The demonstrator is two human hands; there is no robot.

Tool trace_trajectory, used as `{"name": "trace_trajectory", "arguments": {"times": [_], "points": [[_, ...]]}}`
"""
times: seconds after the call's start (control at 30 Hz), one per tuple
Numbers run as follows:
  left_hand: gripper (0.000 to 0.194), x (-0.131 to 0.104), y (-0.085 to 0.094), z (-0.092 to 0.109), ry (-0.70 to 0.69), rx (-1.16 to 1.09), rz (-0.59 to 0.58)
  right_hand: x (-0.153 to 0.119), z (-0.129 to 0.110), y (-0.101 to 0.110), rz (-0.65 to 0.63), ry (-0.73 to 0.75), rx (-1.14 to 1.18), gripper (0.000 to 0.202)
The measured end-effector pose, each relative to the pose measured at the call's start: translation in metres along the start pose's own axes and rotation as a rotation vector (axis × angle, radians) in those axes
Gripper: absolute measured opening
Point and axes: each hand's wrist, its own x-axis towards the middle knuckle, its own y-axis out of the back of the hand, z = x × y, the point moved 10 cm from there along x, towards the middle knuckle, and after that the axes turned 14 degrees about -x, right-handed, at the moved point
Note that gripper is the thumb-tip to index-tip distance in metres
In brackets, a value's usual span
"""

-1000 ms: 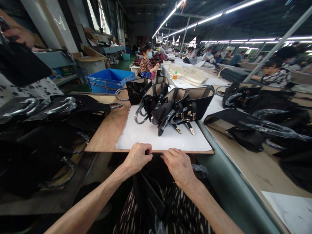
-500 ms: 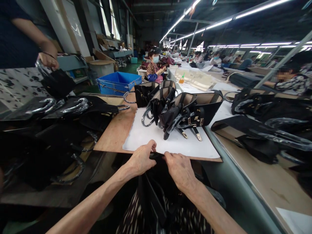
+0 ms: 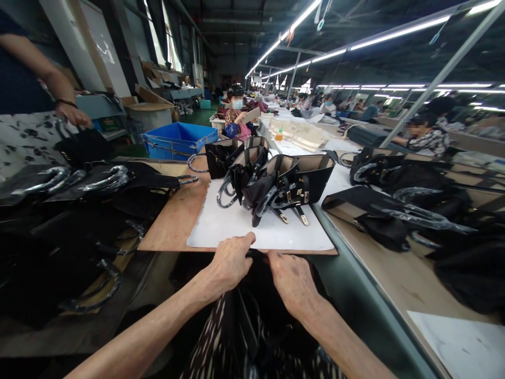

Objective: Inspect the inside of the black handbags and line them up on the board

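A black handbag (image 3: 258, 295) lies over my lap, its upper edge just below the front of the work board. My left hand (image 3: 232, 263) pinches that edge from the left, thumb raised. From the right, my right hand (image 3: 291, 279) grips the same edge a short gap away. Much of the bag is dark, and my fingertips are partly hidden. Just beyond my hands, several black handbags (image 3: 315, 176) with beige linings stand grouped on a white sheet (image 3: 221, 231). Their handles are wrapped in clear plastic, and two straps with gold tips hang forward.
The wooden board (image 3: 169, 226) carries the sheet. More black bags lie piled on the left (image 3: 79, 226) and on the right-hand table (image 3: 394, 210). Behind stands a blue bin (image 3: 179, 139). A co-worker's hand (image 3: 73, 115) holds a black bag at far left; other people sit further back.
The view has turned slightly right, so the surroundings sit further left. Both my hands keep hold of the bag's edge. A person in the background now holds up a pale flat piece.
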Motion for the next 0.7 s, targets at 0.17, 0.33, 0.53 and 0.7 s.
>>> {"name": "trace_trajectory", "arguments": {"times": [0.17,0.33,0.53,0.7], "points": [[0.022,0.005,-0.002,-0.011,0.007,-0.132,-0.004,0.0,-0.001,-0.004,0.002,0.006,0.025,0.016],[0.025,0.007,-0.007,-0.025,0.065,-0.325,-0.037,0.002,-0.001,-0.009,0.01,0.017,0.035,0.014],[0.026,0.008,-0.012,-0.029,0.059,-0.414,-0.057,0.01,0.001,-0.019,-0.048,0.009,0.037,0.016],[0.028,0.01,-0.019,-0.023,-0.028,-0.422,-0.088,0.026,-0.013,-0.021,-0.079,0.106,0.101,0.013]]}}
